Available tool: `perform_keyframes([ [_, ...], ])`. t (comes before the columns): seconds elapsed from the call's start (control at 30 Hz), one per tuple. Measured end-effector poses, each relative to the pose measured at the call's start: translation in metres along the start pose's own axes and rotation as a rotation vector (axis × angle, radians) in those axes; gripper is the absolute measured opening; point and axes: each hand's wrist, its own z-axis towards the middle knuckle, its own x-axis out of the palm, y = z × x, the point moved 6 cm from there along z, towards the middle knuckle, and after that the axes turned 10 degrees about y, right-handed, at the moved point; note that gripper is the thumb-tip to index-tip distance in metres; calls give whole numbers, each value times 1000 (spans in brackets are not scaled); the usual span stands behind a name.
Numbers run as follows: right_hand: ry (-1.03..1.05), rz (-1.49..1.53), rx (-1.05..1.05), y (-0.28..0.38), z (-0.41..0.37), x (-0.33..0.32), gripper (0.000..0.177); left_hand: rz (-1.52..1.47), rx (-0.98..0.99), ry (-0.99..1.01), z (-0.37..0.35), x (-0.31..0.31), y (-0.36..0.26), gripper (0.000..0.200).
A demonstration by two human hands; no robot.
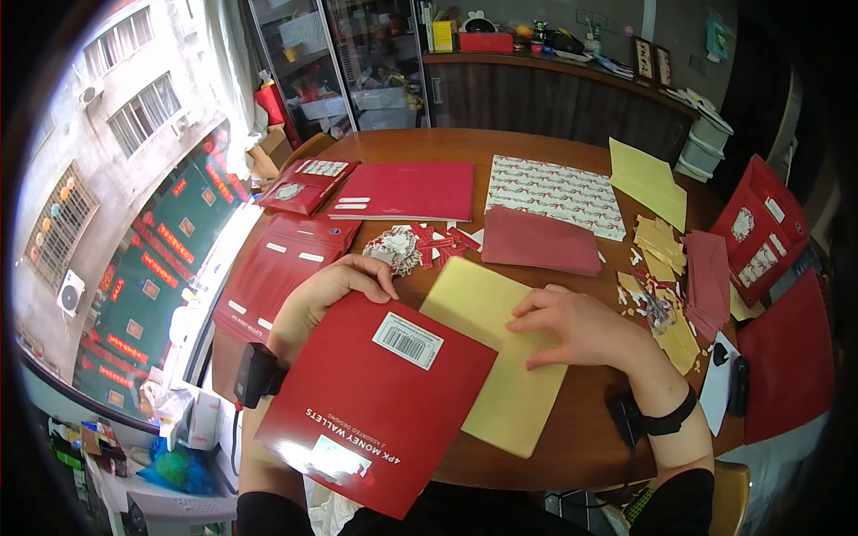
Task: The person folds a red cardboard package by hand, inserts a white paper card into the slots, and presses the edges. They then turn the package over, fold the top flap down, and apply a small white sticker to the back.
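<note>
A red packet printed "4PK MONEY WALLETS", with a barcode label near its top edge, is held up at its upper left by my left hand. Its lettering reads upside down. Partly under it lies a yellow sheet or stack on the wooden table. Over the yellow sheet's right side is my right hand, fingers apart, fingertips on or just above its surface. Beyond my hands lie a pile of small white tags, red strips and a stack of dull red sheets.
Red sleeves lie at the left, a red folder and a patterned sheet at the back. Yellow scraps, scissors and a red box are at the right. A window is on the left.
</note>
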Motion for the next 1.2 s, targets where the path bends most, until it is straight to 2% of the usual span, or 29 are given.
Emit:
perform_keyframes([
  [0.03,1,0,0,9,0,-8,40,-318,-369,84,4,2,21,14],
  [0.1,248,138,376,3,1,-6,45,-318,-395,88,9,7,22,10],
  [0.13,247,139,377,1,2,-8,45,-317,-421,93,10,9,24,8],
  [0.23,259,61,352,-16,4,1,46,-340,-406,148,13,11,30,9],
  [0.3,-264,-60,-40,-7,-4,-9,37,-329,-396,148,13,10,31,9],
  [0.43,-274,-91,-99,0,-5,-7,30,-326,-366,151,13,10,30,10],
  [0.5,1,56,158,-2,-2,-7,28,-333,-382,140,12,11,30,10],
  [0.53,1,57,158,1,-1,-11,28,-340,-397,130,12,12,30,10],
  [0.6,126,58,270,-1,1,-8,25,-332,-378,117,13,15,29,10],
  [0.63,125,57,270,-5,0,-5,25,-324,-359,102,15,16,28,10],
  [0.7,-123,-39,44,-2,-1,-7,20,-329,-357,96,18,16,37,10],
  [0.8,-179,11,-35,-1,0,-3,16,-338,-367,93,22,22,44,10],
  [0.87,-150,-26,-41,-2,0,-1,17,-343,-380,98,24,28,46,10],
  [0.93,-123,-63,-47,4,1,-4,18,-278,-337,216,26,38,43,8],
  [1.0,69,-113,209,0,2,-5,21,-208,-304,233,25,46,37,7],
  [1.03,69,-112,210,-1,1,-4,21,-137,-269,249,25,49,32,7],
  [1.13,-14,-82,114,-5,-3,-2,30,-198,-288,268,23,50,28,6],
  [1.2,-120,-105,-7,-6,-6,0,40,-192,-286,276,22,46,30,7],
])
